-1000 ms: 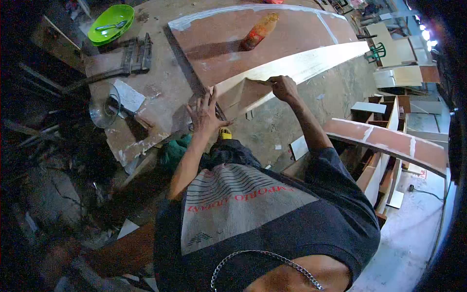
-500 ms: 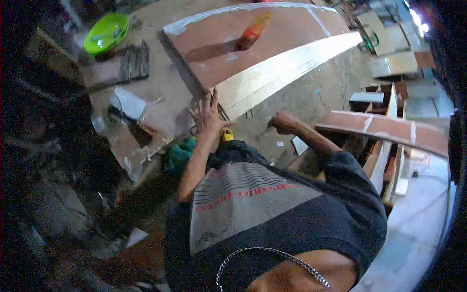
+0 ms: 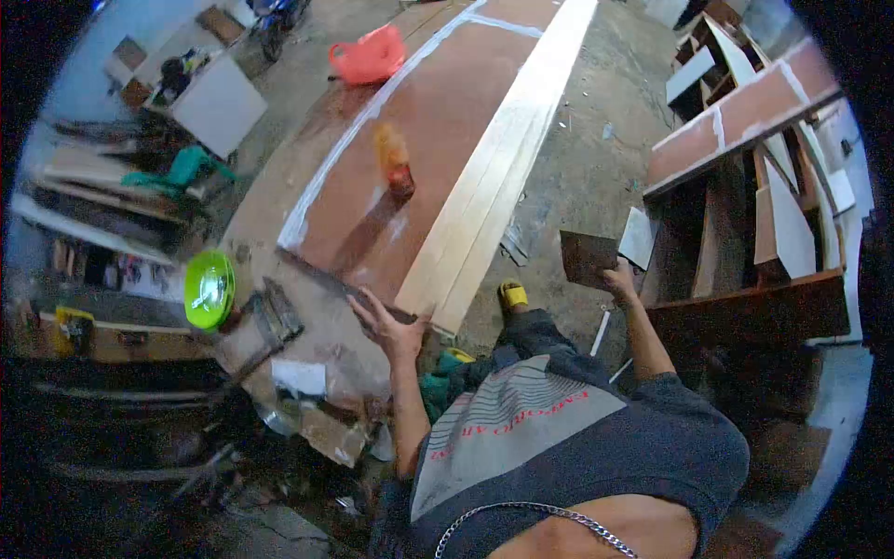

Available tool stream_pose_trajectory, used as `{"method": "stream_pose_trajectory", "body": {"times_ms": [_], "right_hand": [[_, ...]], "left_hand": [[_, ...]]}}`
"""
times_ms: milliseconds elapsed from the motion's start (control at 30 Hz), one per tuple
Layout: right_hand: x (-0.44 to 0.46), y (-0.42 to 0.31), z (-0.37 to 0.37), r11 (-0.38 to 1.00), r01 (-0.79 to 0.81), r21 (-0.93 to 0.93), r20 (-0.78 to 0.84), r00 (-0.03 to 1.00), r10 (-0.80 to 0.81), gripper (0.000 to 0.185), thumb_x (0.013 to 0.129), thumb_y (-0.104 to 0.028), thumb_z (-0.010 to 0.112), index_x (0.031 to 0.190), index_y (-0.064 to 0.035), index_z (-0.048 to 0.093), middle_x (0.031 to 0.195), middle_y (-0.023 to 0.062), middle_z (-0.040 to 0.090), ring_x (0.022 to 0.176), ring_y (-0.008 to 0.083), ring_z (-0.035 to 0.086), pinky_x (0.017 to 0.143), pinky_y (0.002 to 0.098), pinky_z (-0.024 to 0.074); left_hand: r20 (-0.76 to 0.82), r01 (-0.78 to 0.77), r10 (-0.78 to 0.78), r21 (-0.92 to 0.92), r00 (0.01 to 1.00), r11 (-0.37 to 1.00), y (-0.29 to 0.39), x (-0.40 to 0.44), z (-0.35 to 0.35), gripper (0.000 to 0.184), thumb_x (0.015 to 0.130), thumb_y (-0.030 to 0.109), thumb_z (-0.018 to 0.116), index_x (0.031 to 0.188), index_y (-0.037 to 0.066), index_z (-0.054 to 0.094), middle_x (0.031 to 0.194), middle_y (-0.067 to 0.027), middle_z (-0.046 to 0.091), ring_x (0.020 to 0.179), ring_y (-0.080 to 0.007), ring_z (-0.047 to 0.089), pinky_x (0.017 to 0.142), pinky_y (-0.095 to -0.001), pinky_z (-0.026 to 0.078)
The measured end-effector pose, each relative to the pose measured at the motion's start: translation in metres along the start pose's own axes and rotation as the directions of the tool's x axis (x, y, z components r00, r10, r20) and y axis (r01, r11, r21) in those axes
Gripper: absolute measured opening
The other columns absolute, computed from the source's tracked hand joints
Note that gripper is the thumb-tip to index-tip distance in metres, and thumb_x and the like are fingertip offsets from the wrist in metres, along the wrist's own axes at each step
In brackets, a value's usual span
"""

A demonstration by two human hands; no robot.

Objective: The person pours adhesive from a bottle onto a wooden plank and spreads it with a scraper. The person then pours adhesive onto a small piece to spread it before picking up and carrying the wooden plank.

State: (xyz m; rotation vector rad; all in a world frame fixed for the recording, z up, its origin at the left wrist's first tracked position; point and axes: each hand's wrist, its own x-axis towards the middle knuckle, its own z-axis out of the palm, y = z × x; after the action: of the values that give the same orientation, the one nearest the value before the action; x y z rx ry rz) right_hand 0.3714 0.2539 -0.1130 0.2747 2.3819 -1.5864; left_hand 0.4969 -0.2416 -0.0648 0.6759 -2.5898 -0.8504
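Observation:
My left hand point(image 3: 389, 331) rests at the near end of a large reddish-brown panel point(image 3: 456, 121), its fingers spread over the edge. Beside that hand end the pale wooden planks point(image 3: 498, 172) lying lengthwise along the panel's right side. A red and orange bottle point(image 3: 399, 177) stands on the panel. Out to the right, my right hand point(image 3: 619, 281) is closed on the corner of a dark brown flat rectangular piece point(image 3: 587, 259), held above the floor. What it is made of I cannot tell.
A lime-green bowl point(image 3: 209, 289) sits left of the panel. A red plastic bag or container point(image 3: 368, 56) is by its far left edge. Wooden cabinet frames point(image 3: 745, 307) stand at the right, near a white sheet point(image 3: 639, 238). My foot in a yellow sandal point(image 3: 512, 294) is on the floor.
My view has swung, so the panel now points away from me. My right hand has moved outward and now shows the dark flat piece in it. My left hand stays at the panel's end.

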Motion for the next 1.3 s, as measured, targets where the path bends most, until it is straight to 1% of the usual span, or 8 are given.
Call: {"method": "stream_pose_trajectory", "body": {"times_ms": [233,367,467,533,767,967,1233,1300], "right_hand": [[0.064,0.0,-0.006,0.846,0.02,0.533,-0.146,0.987,0.068,0.033,0.076,0.001,0.066,0.109,0.0011,0.063,0.096,0.0074,0.068,0.087,0.0234,0.068,0.076,0.0393,0.0559],[0.145,-0.037,-0.042,0.92,-0.006,0.391,-0.18,0.98,0.082,0.029,0.077,0.002,0.064,0.106,0.0023,0.068,0.094,0.0071,0.072,0.078,0.0211,0.07,0.071,0.0366,0.0578],[0.199,-0.087,-0.05,0.809,0.078,0.582,-0.093,0.995,-0.03,0.033,0.076,0.003,0.063,0.109,0.0031,0.066,0.1,0.0077,0.071,0.082,0.0211,0.069,0.072,0.035,0.0569],[0.245,-0.091,-0.071,0.907,0.091,0.412,-0.024,0.996,-0.089,0.047,0.078,-0.009,0.066,0.123,0.0018,0.056,0.111,0.0108,0.066,0.097,0.0241,0.066,0.089,0.0411,0.0536],[0.384,-0.138,-0.09,0.816,0.238,0.527,0.106,0.934,-0.341,0.039,0.079,-0.009,0.063,0.116,0.0024,0.061,0.114,0.0096,0.066,0.099,0.0225,0.065,0.088,0.0401,0.0533],[0.437,-0.172,-0.102,0.79,0.339,0.511,0.022,0.914,-0.406,0.038,0.082,-0.01,0.059,0.118,0.001,0.062,0.113,0.0089,0.065,0.099,0.0213,0.064,0.088,0.0382,0.0525],[0.415,-0.167,-0.091,0.758,0.232,0.609,-0.124,0.972,-0.198,0.047,0.081,-0.01,0.065,0.126,0.0005,0.057,0.119,0.0094,0.064,0.103,0.0234,0.063,0.089,0.0387,0.0521],[0.391,-0.182,-0.089,0.792,0.141,0.594,-0.128,0.989,-0.08,0.042,0.079,-0.005,0.068,0.121,-0.0004,0.061,0.112,0.0083,0.068,0.099,0.0244,0.066,0.09,0.0393,0.0527]], "left_hand": [[-0.009,-0.036,0.035,-0.059,0.999,0.998,0.053,0.065,0.05,0.131,0.061,0.064,0.084,0.156,0.001,0.02,0.16,-0.0274,0.018,0.149,-0.0427,0.018,0.119,-0.0573,0.018],[0.04,-0.121,0.12,0.037,0.992,0.992,0.114,0.089,0.096,0.132,0.057,0.064,0.085,0.157,0.003,0.022,0.162,-0.0243,0.017,0.15,-0.0415,0.014,0.118,-0.0611,0.015],[0.153,-0.103,0.076,0.173,0.985,0.98,0.155,0.089,0.124,0.136,0.054,0.064,0.086,0.157,0.005,0.021,0.163,-0.0226,0.014,0.151,-0.0399,0.011,0.117,-0.0634,0.013],[0.21,-0.117,0.079,0.175,0.975,0.978,0.171,0.087,0.142,0.145,0.048,0.064,0.088,0.159,0.007,0.014,0.165,-0.0208,0.006,0.153,-0.0376,0.006,0.117,-0.065,0.008],[0.257,0.068,-0.164,0.345,0.952,0.936,0.175,0.097,0.181,0.153,0.043,0.066,0.088,0.16,0.01,0.008,0.167,-0.0156,0.004,0.154,-0.0362,0.001,0.114,-0.0709,0.003],[0.307,0.157,-0.319,0.453,0.897,0.877,0.196,0.106,0.173,0.155,0.041,0.065,0.089,0.16,0.011,0.006,0.166,-0.0145,0.01,0.153,-0.0377,0.006,0.113,-0.0727,0.004],[0.371,0.102,-0.336,0.526,0.866,0.844,0.2,0.113,0.16,0.15,0.043,0.058,0.092,0.159,0.01,0.01,0.163,-0.0156,0.015,0.149,-0.0394,0.017,0.114,-0.0655,0.016],[0.287,0.111,-0.201,0.301,0.937,0.947,0.179,0.11,0.168,0.149,0.046,0.061,0.09,0.159,0.01,0.008,0.164,-0.0175,0.013,0.15,-0.041,0.014,0.116,-0.0647,0.014]]}}
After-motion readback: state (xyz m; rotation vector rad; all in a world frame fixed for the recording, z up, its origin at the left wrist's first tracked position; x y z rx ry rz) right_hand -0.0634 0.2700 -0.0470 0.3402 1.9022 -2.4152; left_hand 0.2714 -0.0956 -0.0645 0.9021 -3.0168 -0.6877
